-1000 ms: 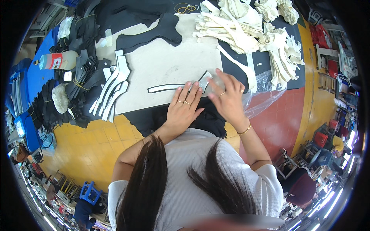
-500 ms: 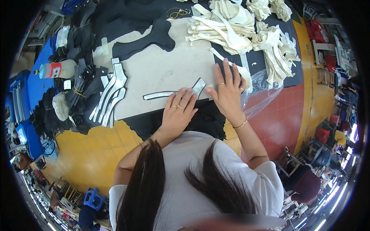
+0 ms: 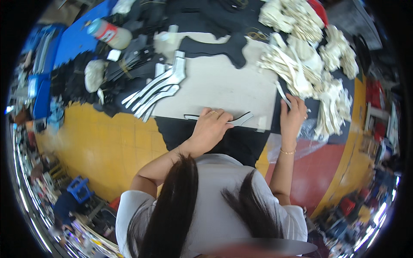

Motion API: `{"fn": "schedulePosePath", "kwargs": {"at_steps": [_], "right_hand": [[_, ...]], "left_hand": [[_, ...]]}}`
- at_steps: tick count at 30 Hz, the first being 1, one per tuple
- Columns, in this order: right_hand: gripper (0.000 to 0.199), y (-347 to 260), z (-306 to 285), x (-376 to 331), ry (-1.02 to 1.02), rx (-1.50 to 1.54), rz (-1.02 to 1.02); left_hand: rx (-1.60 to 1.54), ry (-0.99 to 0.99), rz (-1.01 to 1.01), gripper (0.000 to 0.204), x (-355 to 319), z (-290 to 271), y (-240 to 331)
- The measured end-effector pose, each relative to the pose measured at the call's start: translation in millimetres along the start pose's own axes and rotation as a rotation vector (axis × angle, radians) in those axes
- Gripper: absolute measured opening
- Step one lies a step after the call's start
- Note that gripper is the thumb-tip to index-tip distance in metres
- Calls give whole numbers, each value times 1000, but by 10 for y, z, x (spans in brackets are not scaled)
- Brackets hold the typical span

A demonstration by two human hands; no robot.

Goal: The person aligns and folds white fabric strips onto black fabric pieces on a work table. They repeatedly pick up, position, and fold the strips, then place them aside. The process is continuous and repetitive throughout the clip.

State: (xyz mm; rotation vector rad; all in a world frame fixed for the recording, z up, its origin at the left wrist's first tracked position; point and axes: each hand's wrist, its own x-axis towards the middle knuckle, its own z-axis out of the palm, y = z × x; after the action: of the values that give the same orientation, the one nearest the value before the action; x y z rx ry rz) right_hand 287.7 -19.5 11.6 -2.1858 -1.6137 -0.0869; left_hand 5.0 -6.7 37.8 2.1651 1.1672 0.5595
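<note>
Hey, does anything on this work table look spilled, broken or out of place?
Nothing stands out. The left hand presses a thin dark strip on the pale board; the right hand touches a white strip.

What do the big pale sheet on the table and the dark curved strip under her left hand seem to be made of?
The pale sheet looks like stiff card or board: flat, matte, with clean straight edges. The dark curved strip under the left hand seems a thin cut piece of leather or synthetic material, dark on its face with a pale edge; which one, the view cannot settle.

A worktable (image 3: 103, 142) with a yellow edge carries a pale cutting board (image 3: 223, 86), black fabric (image 3: 189, 17) and cream cut pieces (image 3: 309, 64).
</note>
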Motion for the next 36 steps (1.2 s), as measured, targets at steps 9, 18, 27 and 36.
{"fn": "schedulePosePath", "kwargs": {"at_steps": [9,18,27,36], "right_hand": [[25,-46,-16,35,-72,-15,63],[26,-935,104,54,-240,514,-232],[52,-2481,770,189,-392,811,-553],[35,-2191,658,305,-495,1010,-447]], "left_hand": [[356,385,-374,48,-70,-1115,-664],[311,133,-506,78,-238,-1171,-1162],[416,79,-534,59,-259,-1143,-1119],[520,124,-378,54,-133,-1074,-1158]]}}
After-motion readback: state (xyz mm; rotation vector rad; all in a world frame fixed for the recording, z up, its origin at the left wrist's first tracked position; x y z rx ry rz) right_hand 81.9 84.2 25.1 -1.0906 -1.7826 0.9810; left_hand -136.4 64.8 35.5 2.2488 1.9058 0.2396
